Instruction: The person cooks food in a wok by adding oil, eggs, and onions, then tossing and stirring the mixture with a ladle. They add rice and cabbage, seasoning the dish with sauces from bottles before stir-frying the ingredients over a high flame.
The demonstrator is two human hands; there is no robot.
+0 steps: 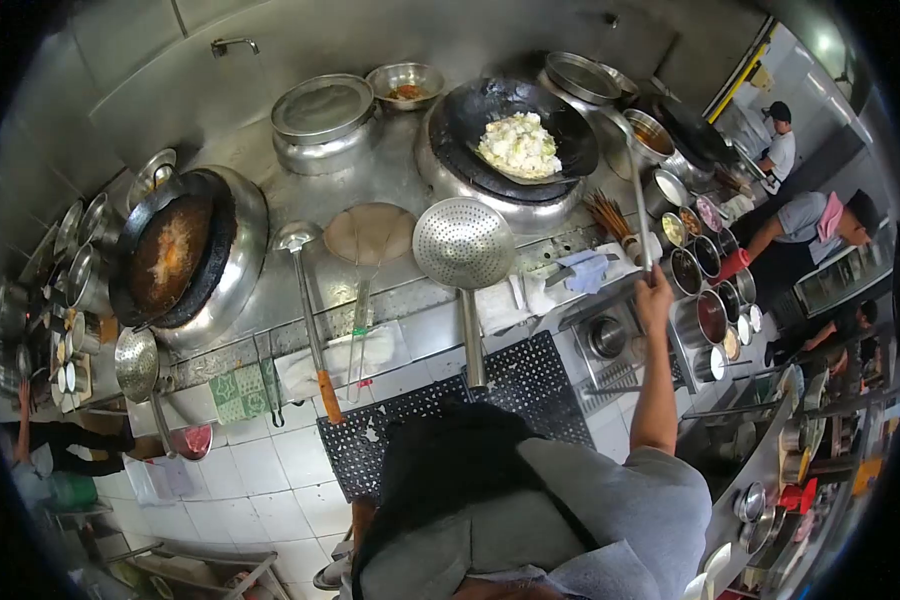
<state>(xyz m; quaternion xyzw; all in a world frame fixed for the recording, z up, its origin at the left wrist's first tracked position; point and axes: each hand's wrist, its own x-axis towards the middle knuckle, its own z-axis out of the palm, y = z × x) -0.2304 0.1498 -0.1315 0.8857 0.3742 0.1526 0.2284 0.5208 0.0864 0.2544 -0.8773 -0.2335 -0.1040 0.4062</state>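
My right hand [654,296] is closed round the long metal handle of a ladle [638,185], whose head end lies near a metal pot [650,132] at the upper right. Left of it, a black wok [460,105] holds a pale, fluffy heap of food [520,146]. A bamboo brush [610,218] rests just left of the ladle handle. My left hand is not visible; only a bit of forearm shows beside the dark apron. A perforated strainer [463,243] and a fine mesh skimmer [370,234] lie on the stove in front of me.
Another wok [170,255] with brown liquid is at the left. A second ladle [315,325] and a lidded pot [322,108] lie between the woks. Seasoning containers [711,316] line the right side. Other people [815,225] stand at the right; one more is at far left.
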